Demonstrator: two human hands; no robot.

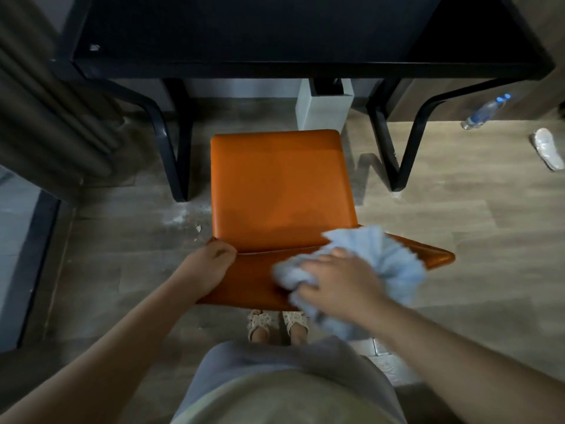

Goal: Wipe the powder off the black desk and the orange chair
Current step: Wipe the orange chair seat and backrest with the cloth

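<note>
Wiping: the right hand (339, 283) presses a light blue cloth (394, 264) on the backrest of the orange chair (281, 191), in the lower middle of the frame.
Right hand: the fingers are bent over the bunched cloth and hold it. The cloth spreads out to the right past the hand, and its edges are blurred.
Left hand: the left hand (208, 267) grips the left end of the backrest with curled fingers, just left of the cloth but not touching it.
Orange chair: it stands in the centre of the frame on the wooden floor (458, 209). The seat points to the desk and the backrest is nearest to the person.
Black desk: the black desk (244, 32) runs across the top of the frame, with its legs on both sides of the chair.
Powder on desk: a small white spot (94, 47) lies near the front left corner, in the upper left.
Powder on floor: white patches (180, 218) lie just left of the seat, near the left desk leg.
Under desk: a grey square bin (324, 108) stands behind the chair.
Right edge: a plastic water bottle (486, 111) lies on the floor, with a white slipper (548, 148) near it, lower.
Left edge: the folds of a curtain (46, 87) hang there.
Bottom: the person's feet, in pale sandals (260, 324), are just behind the backrest.
</note>
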